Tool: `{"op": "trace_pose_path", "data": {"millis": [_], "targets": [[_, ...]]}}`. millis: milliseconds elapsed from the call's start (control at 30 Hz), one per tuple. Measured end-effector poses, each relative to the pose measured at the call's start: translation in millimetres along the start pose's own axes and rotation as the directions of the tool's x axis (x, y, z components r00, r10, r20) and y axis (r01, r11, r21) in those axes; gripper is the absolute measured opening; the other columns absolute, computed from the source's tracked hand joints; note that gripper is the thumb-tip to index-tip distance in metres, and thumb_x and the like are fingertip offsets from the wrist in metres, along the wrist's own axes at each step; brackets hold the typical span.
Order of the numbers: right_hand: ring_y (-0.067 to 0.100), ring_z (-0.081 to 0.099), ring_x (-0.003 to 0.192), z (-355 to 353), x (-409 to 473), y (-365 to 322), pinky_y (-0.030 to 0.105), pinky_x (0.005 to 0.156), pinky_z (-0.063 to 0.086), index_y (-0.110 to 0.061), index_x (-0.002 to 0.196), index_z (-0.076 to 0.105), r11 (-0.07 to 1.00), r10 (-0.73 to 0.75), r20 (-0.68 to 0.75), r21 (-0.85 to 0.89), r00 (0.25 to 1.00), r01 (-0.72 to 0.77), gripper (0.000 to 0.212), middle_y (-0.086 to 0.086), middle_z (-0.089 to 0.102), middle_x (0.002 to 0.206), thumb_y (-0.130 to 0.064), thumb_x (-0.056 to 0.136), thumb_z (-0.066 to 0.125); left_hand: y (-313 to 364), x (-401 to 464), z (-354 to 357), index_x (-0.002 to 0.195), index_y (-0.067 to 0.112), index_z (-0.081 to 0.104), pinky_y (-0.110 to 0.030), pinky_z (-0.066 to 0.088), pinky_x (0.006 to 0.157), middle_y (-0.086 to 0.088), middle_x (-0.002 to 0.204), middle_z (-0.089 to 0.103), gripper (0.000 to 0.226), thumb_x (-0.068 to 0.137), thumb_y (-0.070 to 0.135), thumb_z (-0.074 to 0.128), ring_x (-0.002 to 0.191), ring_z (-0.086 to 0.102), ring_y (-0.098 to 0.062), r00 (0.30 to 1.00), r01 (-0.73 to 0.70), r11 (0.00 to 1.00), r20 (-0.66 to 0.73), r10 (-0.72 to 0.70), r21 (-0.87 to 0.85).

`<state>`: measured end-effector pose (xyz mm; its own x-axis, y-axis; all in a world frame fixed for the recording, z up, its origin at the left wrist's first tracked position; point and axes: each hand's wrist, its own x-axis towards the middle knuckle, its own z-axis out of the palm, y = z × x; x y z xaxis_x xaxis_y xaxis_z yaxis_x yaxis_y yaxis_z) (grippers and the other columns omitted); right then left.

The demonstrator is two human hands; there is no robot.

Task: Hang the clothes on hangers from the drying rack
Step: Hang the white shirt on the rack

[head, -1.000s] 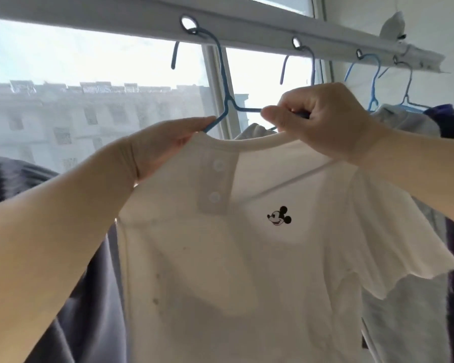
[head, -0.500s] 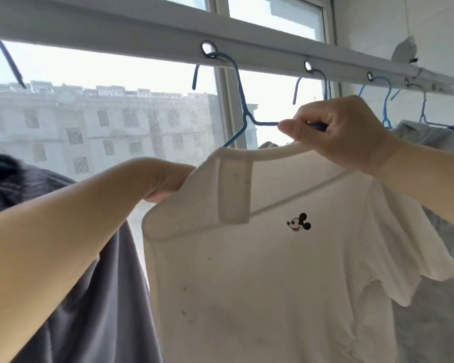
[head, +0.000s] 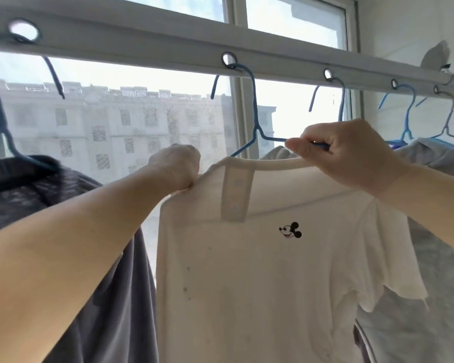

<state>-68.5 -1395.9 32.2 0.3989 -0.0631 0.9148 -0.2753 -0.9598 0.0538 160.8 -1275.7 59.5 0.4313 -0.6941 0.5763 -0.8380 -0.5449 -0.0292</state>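
The white shirt (head: pixel 260 258) hangs half-fitted on the blue hanger (head: pixel 256 119), which is hooked in the rack rail (head: pixel 155 45). The right hand (head: pixel 349 153) pinches the hanger arm at the collar; the left hand (head: pixel 176 166) grips the shoulder fabric, apparently bunched. A hard tug there could stretch the collar or unhook the hanger.

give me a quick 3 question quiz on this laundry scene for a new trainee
1. True or false: the hook of the blue hanger carrying the white shirt already sits in a hole of the drying rack rail.
2. Which hand pinches the hanger's arm just above the shirt's collar?
A. left hand
B. right hand
C. neither
3. Fill in: the left hand grips the shirt at its ____.

Key
1. True: the hook passes through a ring hole in the rail.
2. B: the right hand pinches the blue arm.
3. Shoulder: the fingers bunch the fabric beside the collar, on the side next to the dark garment.
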Motion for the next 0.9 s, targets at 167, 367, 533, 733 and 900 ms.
{"op": "trace_pose_path", "data": {"millis": [167,367,533,733,900], "targets": [[0.015,0.044,0.047,6,1,3,0.018,0.05,0.026,-0.019,0.07,0.063,0.987,-0.013,0.021,-0.16,1.0,0.016,0.047,-0.009,0.042,0.043,-0.055,0.089,0.042,-18,-1,-24,0.086,0.011,0.068,-0.031,0.04,0.075,-0.014,0.102,0.064,0.01,0.08,0.006,0.062,0.097,0.054,-0.028,0.953,-0.006,0.977,-0.297,-0.059,-0.214],[0.01,0.039,0.044,14,7,-1,0.026,0.05,0.026,-0.027,0.059,0.045,0.974,-0.022,0.049,-0.224,0.999,0.032,0.04,-0.012,0.035,0.043,-0.052,0.09,0.04,-34,-15,-33,0.085,0.008,0.066,-0.021,0.045,0.052,-0.004,0.08,0.057,0.014,0.08,0.0,0.055,0.07,0.052,-0.018,0.991,0.082,0.99,-0.093,-0.093,-0.116],[0.003,0.039,0.048,20,13,0,0.022,0.05,0.026,-0.031,0.053,0.04,0.99,0.038,0.051,-0.138,0.998,-0.031,0.042,-0.011,0.037,0.043,-0.05,0.09,0.044,-47,-22,-31,0.076,0.004,0.064,-0.022,0.045,0.037,-0.013,0.071,0.059,0.022,0.078,-0.007,0.045,0.053,0.056,-0.02,0.945,0.263,0.944,0.25,-0.211,-0.198],[0.007,0.042,0.047,32,9,0,0.028,0.052,0.03,-0.022,0.072,0.067,0.997,0.068,0.061,0.019,0.996,-0.069,0.038,-0.009,0.043,0.045,-0.048,0.09,0.046,-53,-19,-19,0.093,0.006,0.061,-0.016,0.039,0.032,-0.011,0.069,0.062,0.023,0.091,0.02,0.043,0.038,0.057,-0.013,0.948,0.3,0.775,0.08,-0.309,-0.557],[0.007,0.043,0.048,34,8,-1,0.029,0.055,0.032,-0.015,0.074,0.067,0.997,0.058,0.046,0.051,0.997,-0.06,0.041,-0.009,0.043,0.044,-0.048,0.089,0.047,-45,-27,-3,0.078,0.012,0.062,-0.023,0.048,0.046,-0.006,0.07,0.06,0.027,0.089,0.032,0.046,0.06,0.058,-0.022,0.91,0.408,0.551,0.276,-0.31,-0.728]]}}
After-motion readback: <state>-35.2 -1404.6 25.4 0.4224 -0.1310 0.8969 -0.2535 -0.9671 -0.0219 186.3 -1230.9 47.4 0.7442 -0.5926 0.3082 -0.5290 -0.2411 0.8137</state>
